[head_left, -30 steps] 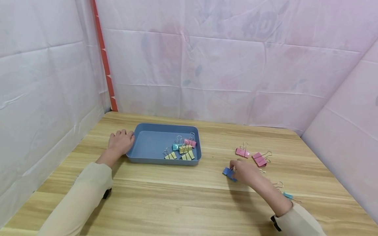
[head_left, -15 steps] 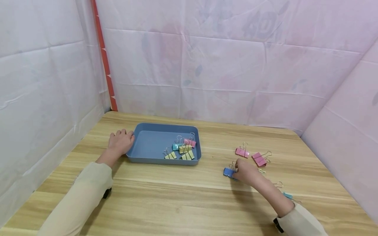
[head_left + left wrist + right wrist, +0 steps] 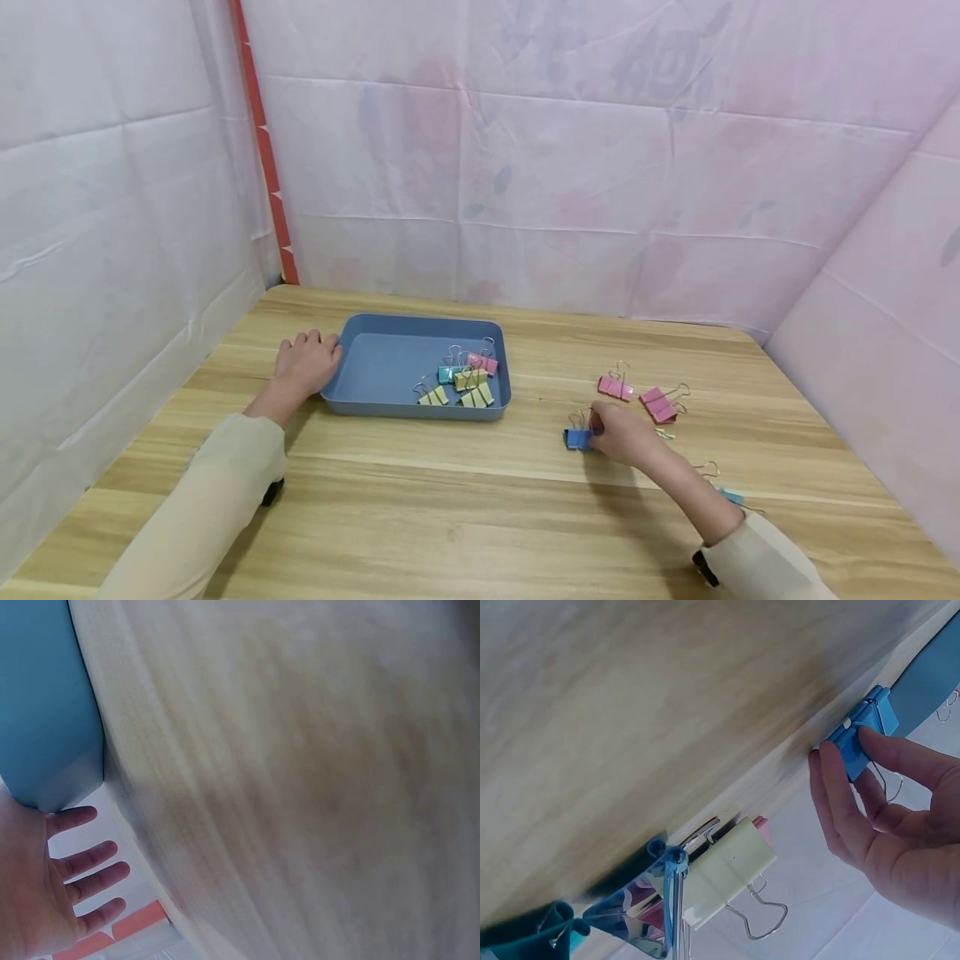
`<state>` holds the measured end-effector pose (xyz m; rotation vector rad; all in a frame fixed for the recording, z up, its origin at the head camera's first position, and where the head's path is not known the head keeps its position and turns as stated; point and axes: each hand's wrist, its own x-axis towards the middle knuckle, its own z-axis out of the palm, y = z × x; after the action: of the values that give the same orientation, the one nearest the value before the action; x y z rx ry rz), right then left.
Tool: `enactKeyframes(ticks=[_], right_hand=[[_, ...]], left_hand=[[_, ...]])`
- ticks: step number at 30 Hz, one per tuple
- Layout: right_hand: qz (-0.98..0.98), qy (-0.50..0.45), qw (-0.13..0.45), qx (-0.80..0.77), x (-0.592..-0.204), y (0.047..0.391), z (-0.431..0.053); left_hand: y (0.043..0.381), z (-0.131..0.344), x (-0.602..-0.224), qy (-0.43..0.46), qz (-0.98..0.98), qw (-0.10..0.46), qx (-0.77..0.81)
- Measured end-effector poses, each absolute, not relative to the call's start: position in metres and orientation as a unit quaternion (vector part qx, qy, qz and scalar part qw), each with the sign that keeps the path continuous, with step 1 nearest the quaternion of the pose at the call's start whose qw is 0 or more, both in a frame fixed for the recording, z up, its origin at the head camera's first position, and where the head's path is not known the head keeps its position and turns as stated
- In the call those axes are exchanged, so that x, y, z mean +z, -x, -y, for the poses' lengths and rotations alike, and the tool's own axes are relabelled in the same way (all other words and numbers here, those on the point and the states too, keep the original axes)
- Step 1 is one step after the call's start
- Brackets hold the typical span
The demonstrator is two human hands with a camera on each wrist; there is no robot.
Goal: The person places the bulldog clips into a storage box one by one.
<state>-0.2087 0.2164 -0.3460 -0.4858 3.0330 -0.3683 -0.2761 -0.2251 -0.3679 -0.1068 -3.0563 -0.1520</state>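
A wood-grain tabletop [image 3: 450, 500] stands before pale floral sheeting [image 3: 555, 175] as a person's right hand [image 3: 624, 433] pinches a bright blue binder clip [image 3: 577, 439], its body angular and its silver wire handles looping upward, to the right of a blue-gray tray [image 3: 375, 371]. The left hand [image 3: 306, 365], fingers extended, touches the tray's left end.

Bright, diffuse light here looks pinkish on the white floral cloth wall [image 3: 570, 167]; a soft shadow falls beneath the beige-sleeved right arm [image 3: 690, 492]; both wrist views blur the yellowish wood-grain tabletop [image 3: 465, 517].
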Motion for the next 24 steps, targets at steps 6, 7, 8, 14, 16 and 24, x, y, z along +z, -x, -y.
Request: enactKeyframes(ticks=[6, 7, 8, 14, 16, 24], right_hand=[[-0.973, 0.175, 0.015, -0.147, -0.3444, 0.2101, -0.2149], [-0.972, 0.178, 0.013, -0.15, -0.3445, 0.2104, -0.215], [-0.972, 0.18, 0.01, -0.152, -0.3443, 0.2109, -0.2149], [-0.968, 0.19, -0.005, -0.166, -0.3432, 0.2131, -0.2146], [-0.965, 0.195, -0.012, -0.174, -0.3426, 0.2138, -0.2146], [-0.964, 0.2, -0.036, -0.173, -0.3374, 0.2153, -0.2125]], left_hand=[[0.2765, 0.2254, -0.3683, 0.038, 0.997, 0.046, -0.05], [0.2764, 0.2254, -0.3682, 0.039, 0.997, 0.047, -0.05], [0.2764, 0.2254, -0.368, 0.039, 0.997, 0.047, -0.05], [0.2756, 0.2244, -0.3654, 0.039, 0.997, 0.047, -0.052], [0.2755, 0.2239, -0.3645, 0.039, 0.997, 0.048, -0.051], [0.275, 0.2232, -0.3641, 0.037, 0.997, 0.047, -0.049]])
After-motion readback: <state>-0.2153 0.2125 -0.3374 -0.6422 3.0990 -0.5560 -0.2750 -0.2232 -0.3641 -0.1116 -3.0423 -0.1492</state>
